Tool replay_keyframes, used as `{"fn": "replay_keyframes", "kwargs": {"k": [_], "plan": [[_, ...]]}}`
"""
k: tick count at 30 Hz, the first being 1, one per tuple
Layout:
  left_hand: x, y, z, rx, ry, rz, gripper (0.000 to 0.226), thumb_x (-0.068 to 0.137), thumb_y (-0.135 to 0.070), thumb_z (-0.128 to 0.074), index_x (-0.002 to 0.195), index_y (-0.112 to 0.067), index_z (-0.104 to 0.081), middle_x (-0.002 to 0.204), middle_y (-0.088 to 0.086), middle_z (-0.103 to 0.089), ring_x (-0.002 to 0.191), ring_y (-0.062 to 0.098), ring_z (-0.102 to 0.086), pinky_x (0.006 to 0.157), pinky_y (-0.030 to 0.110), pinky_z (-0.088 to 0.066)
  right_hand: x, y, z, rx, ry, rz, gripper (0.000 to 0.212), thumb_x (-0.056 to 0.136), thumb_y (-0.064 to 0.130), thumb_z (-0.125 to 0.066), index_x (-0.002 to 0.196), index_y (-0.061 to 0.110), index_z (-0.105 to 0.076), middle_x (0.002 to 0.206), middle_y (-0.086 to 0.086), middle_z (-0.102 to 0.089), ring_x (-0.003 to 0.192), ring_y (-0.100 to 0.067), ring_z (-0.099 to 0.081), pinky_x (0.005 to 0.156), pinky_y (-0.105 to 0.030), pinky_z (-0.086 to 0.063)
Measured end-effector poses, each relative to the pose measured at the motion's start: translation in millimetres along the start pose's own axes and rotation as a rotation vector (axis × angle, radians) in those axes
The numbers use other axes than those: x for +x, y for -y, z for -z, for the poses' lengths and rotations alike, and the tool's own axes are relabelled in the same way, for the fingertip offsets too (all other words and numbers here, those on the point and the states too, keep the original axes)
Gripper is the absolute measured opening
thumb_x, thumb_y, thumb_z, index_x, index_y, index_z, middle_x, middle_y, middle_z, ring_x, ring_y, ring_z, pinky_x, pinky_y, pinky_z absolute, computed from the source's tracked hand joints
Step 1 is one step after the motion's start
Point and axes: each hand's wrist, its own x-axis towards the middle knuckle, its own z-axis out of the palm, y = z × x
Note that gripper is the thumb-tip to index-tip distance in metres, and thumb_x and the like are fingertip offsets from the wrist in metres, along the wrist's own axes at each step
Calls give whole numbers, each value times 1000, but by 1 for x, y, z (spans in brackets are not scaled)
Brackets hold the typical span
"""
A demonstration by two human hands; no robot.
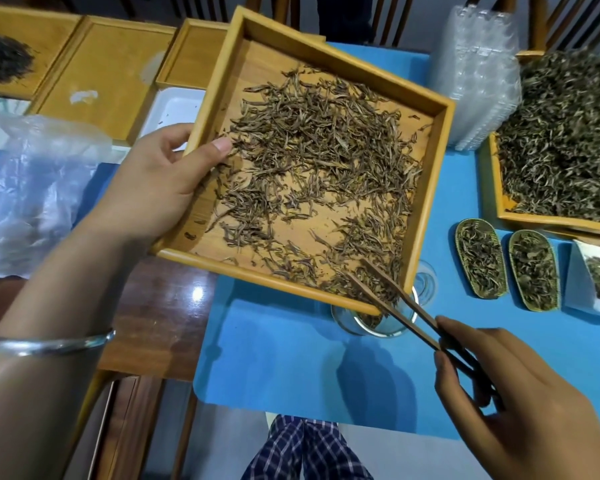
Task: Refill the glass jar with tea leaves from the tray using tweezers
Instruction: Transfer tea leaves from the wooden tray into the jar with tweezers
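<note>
Head view: the tray [426, 188] was gripped at its nine-o'clock rim by the left hand [153, 188], its five-o'clock corner held over the glass jar [371, 322]. Tweezers [400, 308], tips parted among tea leaves [312, 157], were pinched by the right hand [520, 403].

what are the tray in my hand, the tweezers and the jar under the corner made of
The square light-yellow tray looks like bamboo or pale wood: fine grain, matte finish, joined walls. The long brown tweezers look like dark wood or bamboo, flat matte strips; the material is not certain. The round clear jar looks like glass: transparent, with bright highlights on its rim.
</note>
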Motion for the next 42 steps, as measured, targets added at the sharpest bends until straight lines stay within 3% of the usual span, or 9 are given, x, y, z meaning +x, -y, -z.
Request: {"fn": "replay_keyframes", "kwargs": {"k": [6, 16, 25, 37, 42], "plan": [[-1, -1, -1, 7, 4, -11, 13, 99, -25, -59, 87, -22, -65, 50, -15, -65, 40, -5, -57, 39, 7, -40, 8, 8, 2, 2, 9, 22, 33, 85, 35, -47, 102, 18, -70, 77, 15, -50, 46, -10, -47, 39, -24, -43], [-3, -2, 0, 42, 6, -45, 16, 99, -25, -58, 85, -22, -65, 49, -16, -64, 40, -5, -57, 39, 7, -41, 37, 20, -9, 5, -42, 48, 29, 90, 27, -54, 113, 13, -66, 82, 1, -60, 61, -19, -55, 49, -30, -43], [0, 1, 4, 85, -14, -91, 15, 94, -36, -62, 85, -26, -69, 56, -19, -68, 46, -6, -60, 44, 8, -45, 65, 29, -14, 9, -117, 67, 27, 92, 19, -60, 115, 7, -64, 93, -12, -66, 79, -33, -63, 63, -41, -52], [-5, -7, 0, 120, -45, -138, 19, 97, -36, -59, 82, -28, -67, 55, -24, -66, 47, -8, -60, 42, 7, -42, 34, 15, -11, -16, -68, 3, 29, 91, 24, -58, 117, 12, -63, 89, -5, -62, 78, -26, -60, 57, -34, -46], [-8, -7, -4, 149, -48, -163, 22, 100, -31, -56, 78, -27, -60, 45, -25, -58, 40, -9, -54, 36, 6, -37, 21, 11, -10, -14, -63, 14, 27, 90, 22, -59, 115, 15, -64, 82, 5, -54, 70, -15, -52, 53, -28, -39]]}}
